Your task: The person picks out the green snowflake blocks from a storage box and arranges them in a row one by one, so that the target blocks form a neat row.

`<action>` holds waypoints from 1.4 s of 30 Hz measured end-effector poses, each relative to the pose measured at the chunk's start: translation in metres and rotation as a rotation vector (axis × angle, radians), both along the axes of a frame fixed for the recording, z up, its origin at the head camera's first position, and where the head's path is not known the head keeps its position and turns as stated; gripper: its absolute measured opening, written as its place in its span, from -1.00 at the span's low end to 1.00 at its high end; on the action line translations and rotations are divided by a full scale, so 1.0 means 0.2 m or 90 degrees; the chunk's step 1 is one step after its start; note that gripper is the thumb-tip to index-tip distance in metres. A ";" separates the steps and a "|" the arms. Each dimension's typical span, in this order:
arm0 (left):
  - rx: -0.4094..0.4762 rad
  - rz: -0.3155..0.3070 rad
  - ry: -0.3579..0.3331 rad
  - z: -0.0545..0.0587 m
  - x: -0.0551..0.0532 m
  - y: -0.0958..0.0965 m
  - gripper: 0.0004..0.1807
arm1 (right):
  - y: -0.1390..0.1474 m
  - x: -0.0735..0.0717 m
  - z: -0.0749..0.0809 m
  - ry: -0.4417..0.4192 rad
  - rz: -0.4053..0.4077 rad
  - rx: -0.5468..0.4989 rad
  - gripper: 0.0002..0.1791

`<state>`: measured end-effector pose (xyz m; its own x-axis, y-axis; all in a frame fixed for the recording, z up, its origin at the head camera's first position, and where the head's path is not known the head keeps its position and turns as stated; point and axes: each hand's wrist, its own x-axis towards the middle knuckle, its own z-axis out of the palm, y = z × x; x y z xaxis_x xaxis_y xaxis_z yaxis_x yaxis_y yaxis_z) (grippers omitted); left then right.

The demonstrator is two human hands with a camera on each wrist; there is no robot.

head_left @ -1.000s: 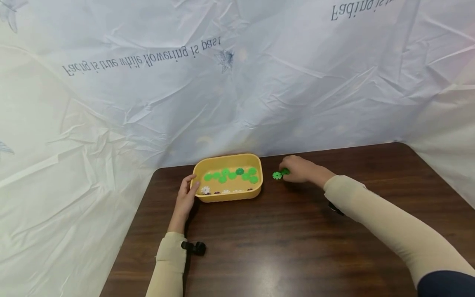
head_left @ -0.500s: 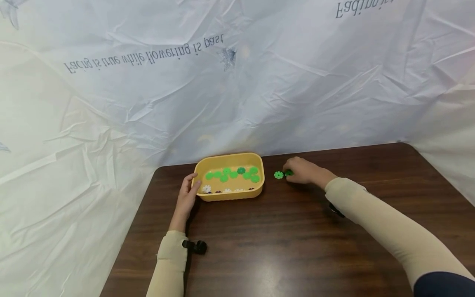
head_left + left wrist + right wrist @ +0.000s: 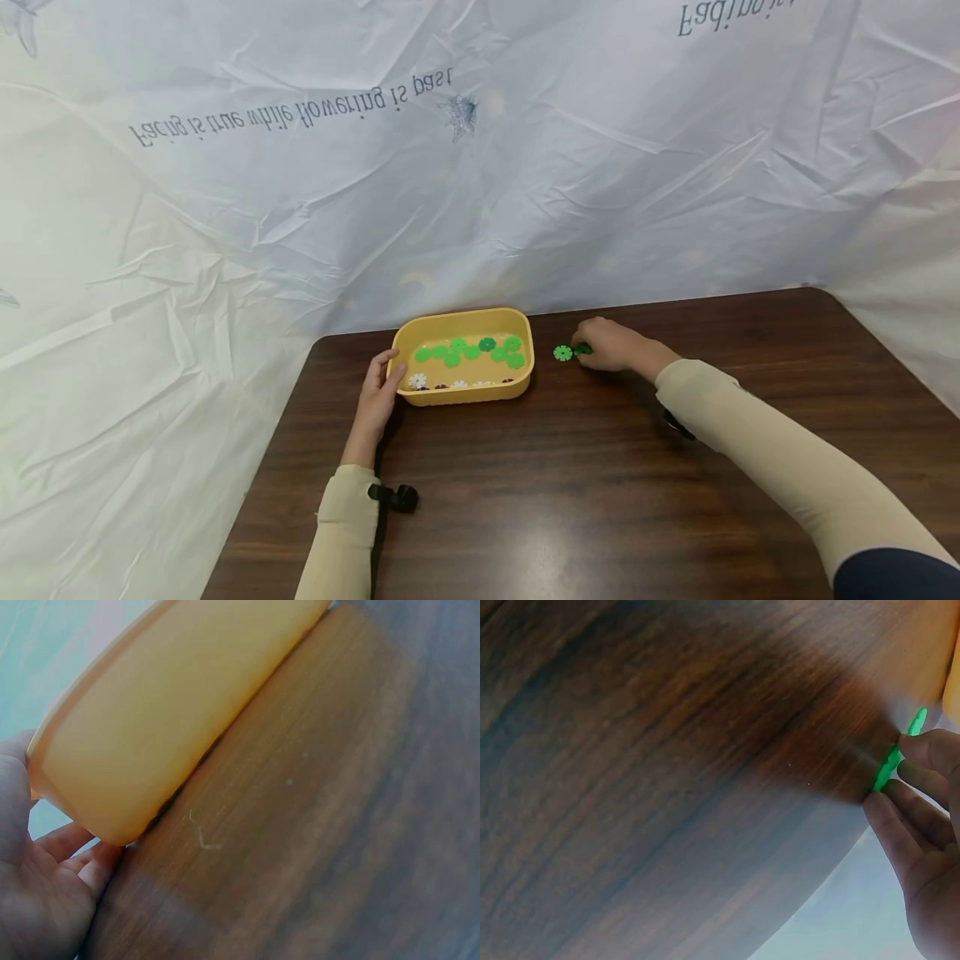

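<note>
A yellow plastic tub [image 3: 463, 398] stands at the back of the table in the head view. My left hand [image 3: 377, 396] grips its left end, thumb over the rim and fingers along the outside; the left wrist view shows fingertips low against the tub wall [image 3: 142, 742]. Right of the tub lies a light green snowflake disc [image 3: 562, 353]. Just beside it, my right hand [image 3: 609, 343] pinches a darker green snowflake disc [image 3: 582, 349] between thumb and fingers, partly hidden. In the right wrist view, green disc edges [image 3: 887, 769] show at the fingertips, close to the tabletop.
Inside the tub lie several light green discs [image 3: 452, 360], one teal disc [image 3: 487, 343], and white discs [image 3: 417, 381] with dark ones along the near wall. The brown wooden table [image 3: 525, 483] ends at a white printed cloth [image 3: 480, 208] hanging behind it.
My right hand has shifted very slightly right at the green discs, and more of the darker disc shows. My left hand keeps its hold on the tub.
</note>
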<state>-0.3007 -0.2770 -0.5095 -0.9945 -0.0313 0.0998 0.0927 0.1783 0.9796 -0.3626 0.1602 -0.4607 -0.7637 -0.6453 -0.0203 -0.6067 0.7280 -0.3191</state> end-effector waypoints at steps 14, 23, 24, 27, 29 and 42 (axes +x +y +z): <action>0.006 -0.010 -0.017 0.04 0.01 0.00 -0.47 | -0.17 0.02 0.20 0.045 0.005 -0.027 -0.68; 0.000 0.000 -0.003 0.01 0.00 -0.01 -0.47 | -0.37 0.02 0.30 0.109 0.050 -0.022 -0.71; 0.000 0.000 -0.002 0.01 0.00 -0.01 -0.47 | -0.39 0.02 0.30 0.109 0.051 -0.020 -0.70; -0.004 -0.003 -0.002 0.01 0.00 0.00 -0.45 | -0.42 0.02 0.29 0.107 0.059 -0.020 -0.70; -0.005 0.000 -0.004 0.01 0.00 0.00 -0.46 | -0.44 0.01 0.27 0.102 0.062 -0.020 -0.71; 0.003 -0.002 -0.001 0.00 -0.01 0.00 -0.47 | -0.61 0.02 0.18 0.017 0.114 0.016 -0.91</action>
